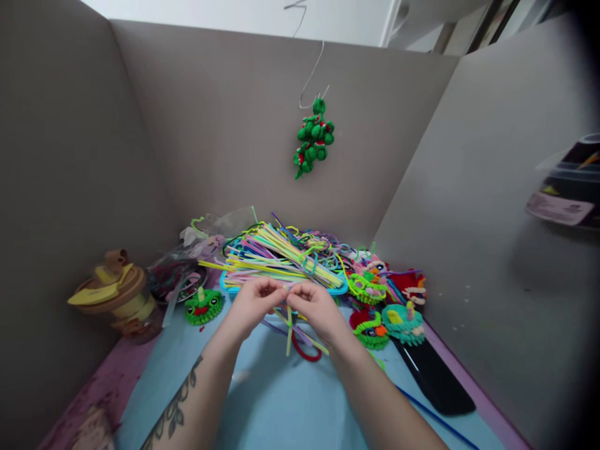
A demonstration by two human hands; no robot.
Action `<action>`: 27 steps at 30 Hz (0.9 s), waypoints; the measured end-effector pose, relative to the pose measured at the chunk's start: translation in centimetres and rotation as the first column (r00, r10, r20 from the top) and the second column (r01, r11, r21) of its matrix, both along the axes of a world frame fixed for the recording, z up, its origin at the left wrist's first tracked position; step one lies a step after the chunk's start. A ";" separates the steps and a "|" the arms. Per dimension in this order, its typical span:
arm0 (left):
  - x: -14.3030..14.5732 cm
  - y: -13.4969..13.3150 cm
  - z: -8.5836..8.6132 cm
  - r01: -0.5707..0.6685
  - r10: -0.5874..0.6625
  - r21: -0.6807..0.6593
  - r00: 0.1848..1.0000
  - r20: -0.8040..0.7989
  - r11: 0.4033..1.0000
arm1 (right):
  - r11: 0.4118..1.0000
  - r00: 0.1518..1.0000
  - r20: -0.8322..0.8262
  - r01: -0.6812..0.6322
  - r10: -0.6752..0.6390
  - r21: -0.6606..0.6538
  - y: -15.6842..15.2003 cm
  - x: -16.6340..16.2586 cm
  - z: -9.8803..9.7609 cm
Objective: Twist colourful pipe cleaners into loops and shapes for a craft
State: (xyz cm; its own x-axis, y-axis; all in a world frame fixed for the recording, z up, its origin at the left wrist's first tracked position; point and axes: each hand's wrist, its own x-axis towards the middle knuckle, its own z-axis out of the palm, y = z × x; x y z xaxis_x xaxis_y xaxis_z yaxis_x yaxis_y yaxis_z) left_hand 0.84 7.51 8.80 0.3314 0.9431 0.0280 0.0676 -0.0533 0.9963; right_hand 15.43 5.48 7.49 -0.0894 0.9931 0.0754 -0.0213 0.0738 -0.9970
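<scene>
In the middle of the head view, my left hand (259, 302) and my right hand (313, 304) meet fingertip to fingertip. Both pinch a pale yellow pipe cleaner (289, 334), whose twisted ends hang and spread below my fingers. Its upper part is mostly hidden by the fingertips. Just beneath, a red pipe cleaner (307, 356) curves on the blue mat (290, 400), near a lilac strip. Right behind my hands stands a blue tray (228, 285) heaped with pastel pipe cleaners (276, 253).
A green fuzzy figure (203, 306) sits left of the tray; colourful ones (369, 328) cluster right. A lidded cup (117, 294) stands far left. A black phone-like slab (435, 378) lies right, beside a blue stick (438, 415). Grey panels (225, 125) surround the table; a green ornament (314, 140) hangs behind.
</scene>
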 end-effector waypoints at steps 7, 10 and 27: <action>-0.1 -0.1 0.2 0.003 0.001 0.084 0.999 -0.046 0.996 | 0.906 0.938 0.214 0.176 -0.273 0.384 -0.8 -0.4 -0.2; -0.4 -0.1 0.1 0.045 -0.038 0.097 0.997 -0.066 0.994 | 0.783 0.878 0.326 0.084 -0.350 0.616 -1.0 -0.2 -0.2; -0.2 -0.3 0.1 0.027 0.062 0.294 0.955 -0.288 0.955 | 0.706 0.722 0.539 -0.100 -0.434 0.701 -0.9 0.8 0.1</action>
State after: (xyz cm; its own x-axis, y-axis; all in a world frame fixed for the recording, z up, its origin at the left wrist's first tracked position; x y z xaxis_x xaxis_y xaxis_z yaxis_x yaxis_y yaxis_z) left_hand 0.66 7.20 8.89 0.3500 0.9136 0.2072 0.3559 -0.3343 0.8727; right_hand 16.28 4.59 7.59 -0.2154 0.6976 0.6834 0.6600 0.6198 -0.4246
